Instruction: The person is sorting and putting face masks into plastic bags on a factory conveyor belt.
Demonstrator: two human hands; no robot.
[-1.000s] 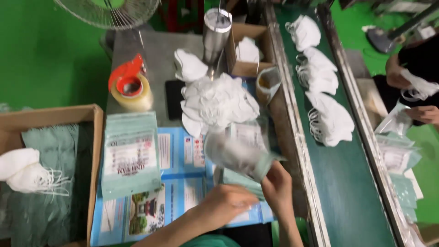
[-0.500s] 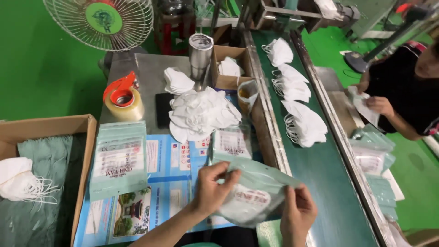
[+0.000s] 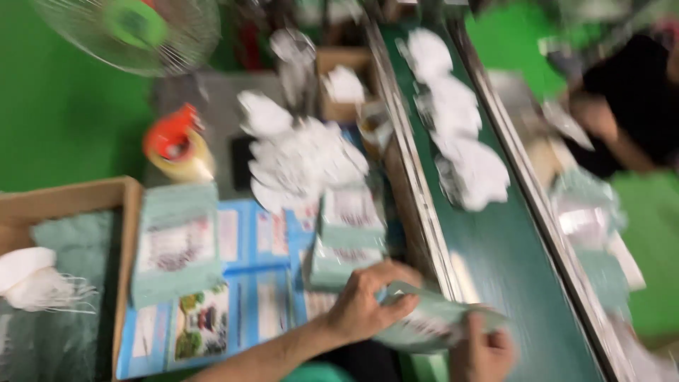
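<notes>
I see my left hand (image 3: 364, 305) and right hand (image 3: 483, 351) each closed in a grip on the pale green packet (image 3: 424, 327), held flat between them at six o'clock over the bench (image 3: 247, 311) edge. At twelve o'clock from it lies a blurred heap of white masks (image 3: 304, 159); the green conveyor belt (image 3: 509, 283) runs at two o'clock.

The picture is blurred. Both hands hold a pale green packet (image 3: 431, 324) low over the worktop (image 3: 205, 92): the left hand (image 3: 364, 304) grips its left end, the right hand (image 3: 482, 354) its right end. White masks (image 3: 304, 159) lie heaped behind; more ride the green conveyor belt (image 3: 509, 269).
</notes>
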